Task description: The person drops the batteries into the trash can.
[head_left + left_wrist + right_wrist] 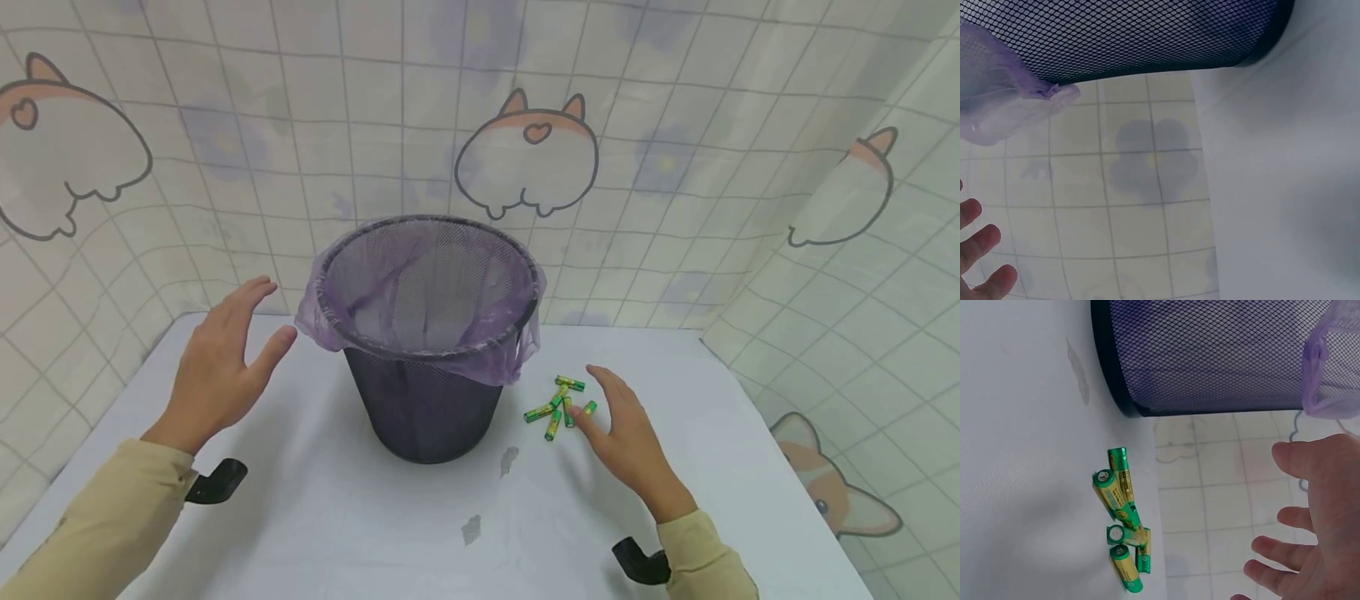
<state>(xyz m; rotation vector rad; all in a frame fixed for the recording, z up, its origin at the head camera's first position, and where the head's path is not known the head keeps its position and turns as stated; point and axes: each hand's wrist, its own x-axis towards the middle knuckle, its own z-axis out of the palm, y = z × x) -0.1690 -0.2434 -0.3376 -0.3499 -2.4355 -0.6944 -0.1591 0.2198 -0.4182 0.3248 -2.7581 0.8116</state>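
A black mesh wastebasket (427,408) stands upright on the table, lined with a thin purple plastic bag (491,358) folded over its rim. To its right lies a loose cluster of several green-and-yellow batteries (553,423), also seen in the right wrist view, where the batteries (1124,569) lie close together and partly overlap. My right hand (630,437) hovers beside them, fingers spread and holding nothing. On the basket's left, my left hand (217,375) is raised with thumb and fingers apart, also holding nothing; its fingertips (999,281) show at the left wrist view's lower corner.
The white tabletop (360,533) has two small grey patches (509,461) in front of the basket. Behind and at both sides hangs a white grid-patterned curtain (375,108) with cartoon corgis. A black wrist mount (217,482) sticks out beneath the left sleeve.
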